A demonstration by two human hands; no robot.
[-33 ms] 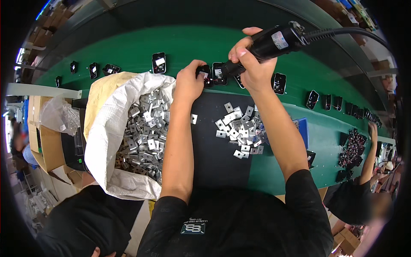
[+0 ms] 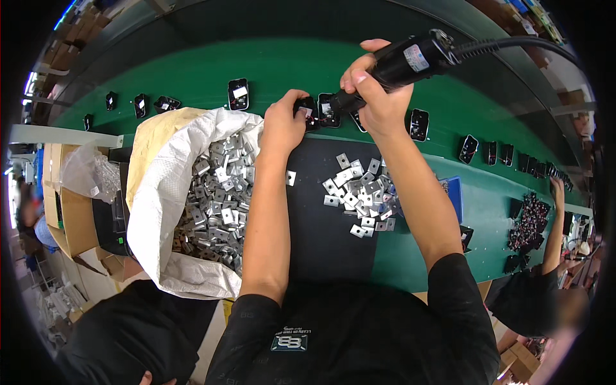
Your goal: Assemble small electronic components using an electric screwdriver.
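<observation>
My right hand [image 2: 385, 102] is wrapped round a black electric screwdriver [image 2: 401, 69], its cable running off to the upper right. The screwdriver's nose slants down to the left and reaches a small open black housing [image 2: 329, 114] with wires in it. Whether the bit touches it is hard to see. My left hand [image 2: 285, 123] is closed round the near side of another black housing [image 2: 309, 117], just left of the first. Below my hands, a loose pile of silvery metal plates [image 2: 359, 192] with holes lies on a black mat [image 2: 308, 244].
At left a white woven sack [image 2: 154, 224] holds many more plates. Several black housings [image 2: 238, 95] stand along the green belt [image 2: 192, 70]. A blue bin [image 2: 455, 199] sits by my right forearm. At far right, a co-worker's arm [image 2: 555, 231] reaches past a heap of small parts [image 2: 529, 221].
The screwdriver and my right hand have shifted very slightly left. My left hand and the housings stay put. The co-worker's hand at right has moved a little.
</observation>
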